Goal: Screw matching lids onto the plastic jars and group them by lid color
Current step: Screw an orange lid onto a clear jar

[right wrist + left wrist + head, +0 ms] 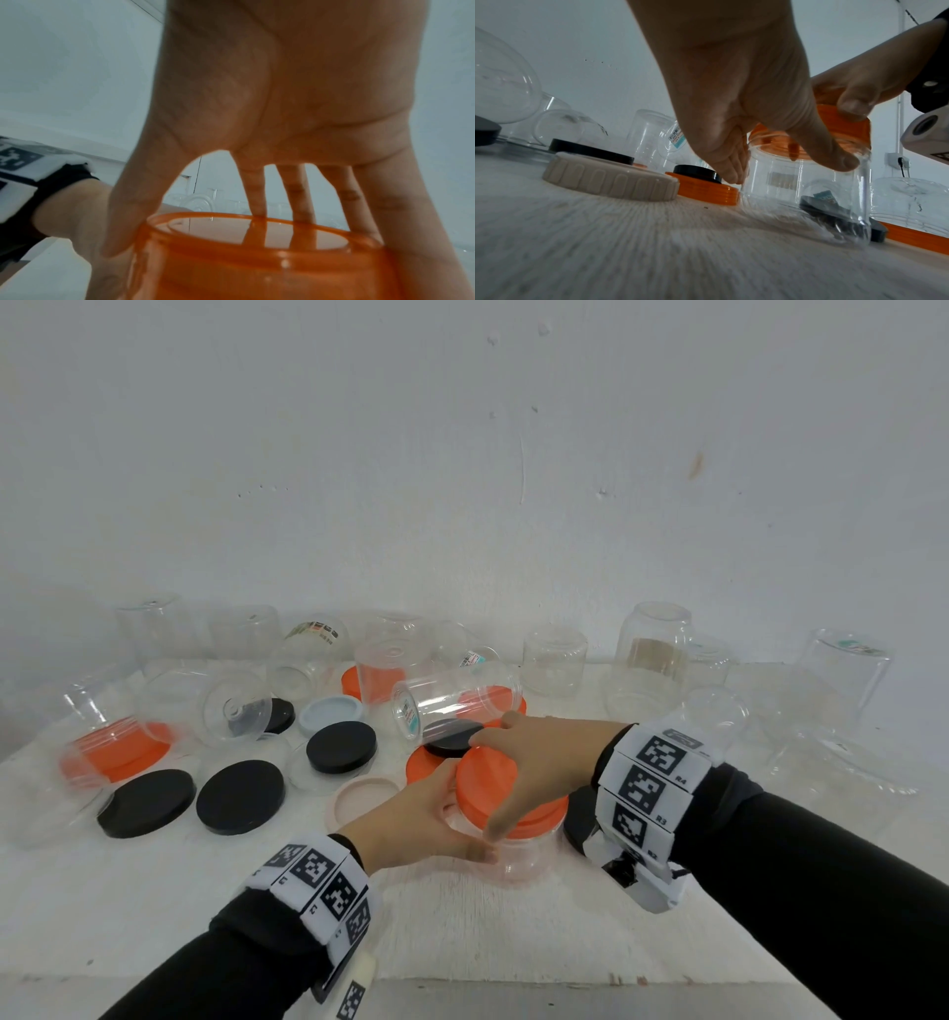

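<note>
A clear plastic jar (518, 857) stands upright near the table's front middle with an orange lid (488, 780) on its mouth. My left hand (426, 819) wraps the jar's body (795, 188), thumb on the near side. From above, my right hand (534, 757) grips the orange lid (270, 263), thumb and fingers spread round its rim. The lid (841, 125) looks slightly tilted on the jar's neck. How far it is threaded on is hidden.
Loose lids lie on the white table (462, 932): black ones (240, 796) (146, 802) (341, 746), a beige one (367, 797), a pale blue one (331, 715), orange ones (425, 765). Several clear jars stand or lie along the back wall; one orange-lidded jar (115, 747) sits at the left.
</note>
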The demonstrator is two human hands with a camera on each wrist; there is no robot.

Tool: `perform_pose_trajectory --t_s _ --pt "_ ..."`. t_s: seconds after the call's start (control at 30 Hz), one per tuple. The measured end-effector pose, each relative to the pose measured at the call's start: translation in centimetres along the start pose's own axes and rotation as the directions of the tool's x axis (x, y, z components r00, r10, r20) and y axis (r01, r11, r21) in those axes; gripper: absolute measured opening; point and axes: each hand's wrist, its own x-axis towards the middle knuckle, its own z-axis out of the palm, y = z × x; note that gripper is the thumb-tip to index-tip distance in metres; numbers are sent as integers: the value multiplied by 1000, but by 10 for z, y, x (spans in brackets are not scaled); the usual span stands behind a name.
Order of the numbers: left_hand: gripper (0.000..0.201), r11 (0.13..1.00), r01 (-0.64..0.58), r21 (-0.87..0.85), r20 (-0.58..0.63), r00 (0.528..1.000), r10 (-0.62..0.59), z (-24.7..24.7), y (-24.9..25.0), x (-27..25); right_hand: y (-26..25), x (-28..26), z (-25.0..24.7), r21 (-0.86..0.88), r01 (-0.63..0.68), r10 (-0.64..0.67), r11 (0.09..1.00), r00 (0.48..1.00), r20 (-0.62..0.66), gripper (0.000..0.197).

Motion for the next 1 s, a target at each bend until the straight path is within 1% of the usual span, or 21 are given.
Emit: perform_pose_trajectory --t_s 0.13,0.23,0.3,0.37,0.47,0.53,0.63,0.8,1.0 --pt "107 1000 0 2 -6 1000 0 1 -1 0 0 0 5 17 -46 46 999 998 -32 103" --pt "101 1000 6 9 -10 1000 -6 1 -2 1 -1 1 7 26 -64 66 998 996 -62 106" --pt "100 1000 6 6 -13 1000 -6 1 -2 1 0 1 7 34 -65 67 997 996 -58 110" --pt "98 1000 3 9 -15 1000 -2 1 -1 1 0 0 4 55 -34 36 998 999 -28 110" --pt "96 1000 -2 4 -21 1000 2 2 -1 1 0 -1 -2 74 37 -38 997 999 16 100" --pt "94 1000 -5 -6 -24 1000 5 2 -2 1 0 0 -1 61 52 -53 997 999 11 96" --pt "88 1000 -8 0 -10 1000 8 2 -2 1 -1 2 1 9 37 -37 999 999 -24 97" --pt "98 1000 -8 -5 22 1000 8 1 -2 1 -2 3 5 -22 18 -19 1000 999 -47 98" --pt "98 1000 -13 12 25 1000 12 0 -2 0 -5 3 10 -65 7 -13 998 995 -94 94"
